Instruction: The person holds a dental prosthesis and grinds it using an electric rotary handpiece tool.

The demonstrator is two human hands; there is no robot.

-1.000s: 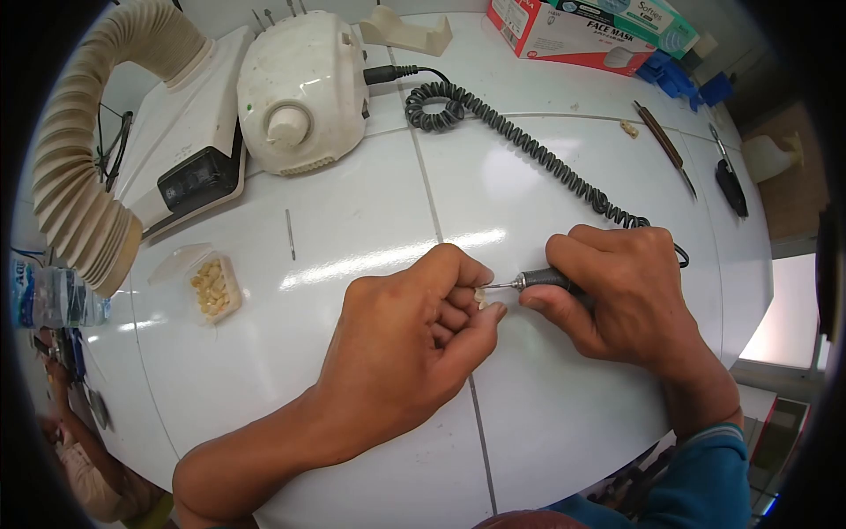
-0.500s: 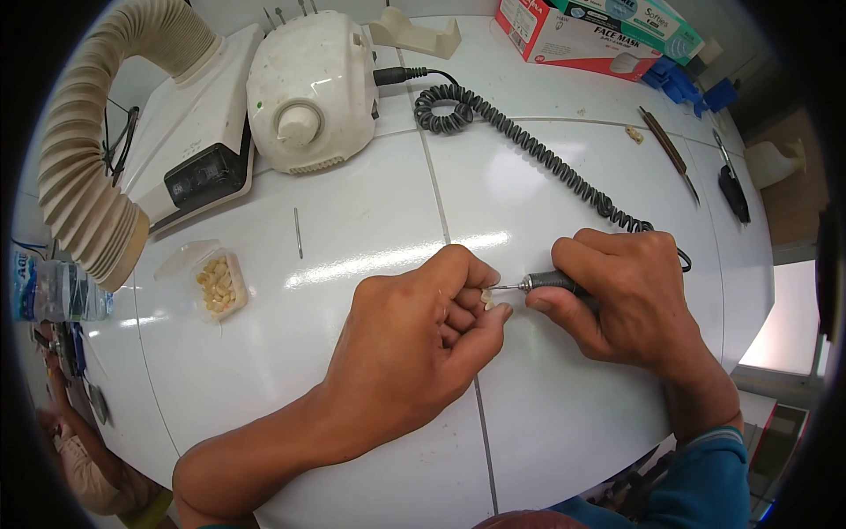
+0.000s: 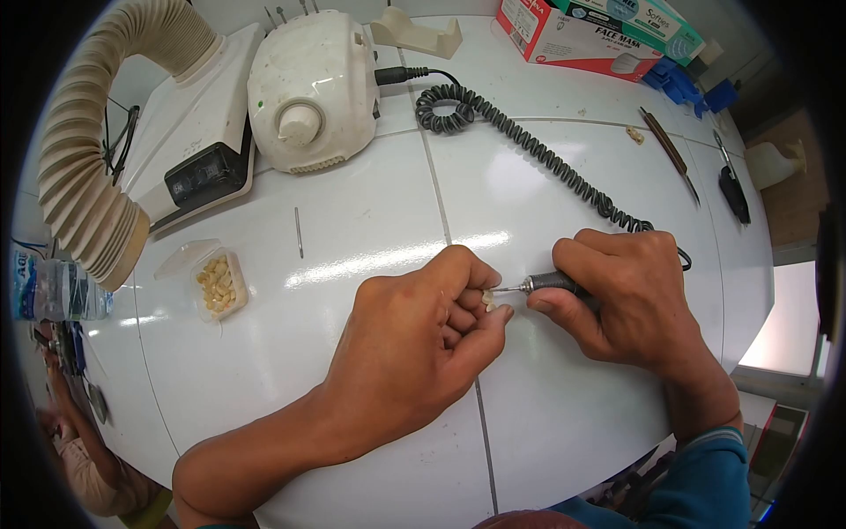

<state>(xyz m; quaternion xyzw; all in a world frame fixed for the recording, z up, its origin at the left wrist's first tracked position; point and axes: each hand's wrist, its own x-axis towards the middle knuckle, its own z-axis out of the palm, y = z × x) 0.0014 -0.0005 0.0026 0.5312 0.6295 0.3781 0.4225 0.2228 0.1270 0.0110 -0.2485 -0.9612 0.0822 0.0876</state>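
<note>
Between its thumb and fingertips my left hand pinches a small cream tooth-like piece, mostly hidden by the fingers. My right hand is wrapped round a dark rotary handpiece. The handpiece's thin metal bit points left and meets the small piece at my left fingertips; exact contact is too small to tell. From the handpiece, a black coiled cord runs up to a cream control unit with a round knob.
An open box of yellowish pieces and a thin metal rod lie left. A ribbed hose arches at far left. Back right are mask boxes, a brown-handled tool and a black-handled tool. Another person is at lower left.
The whole view has shifted slightly, so things sit a little further right than in the earliest frame. Both hands keep nearly the same pose, with the bit still at the small piece.
</note>
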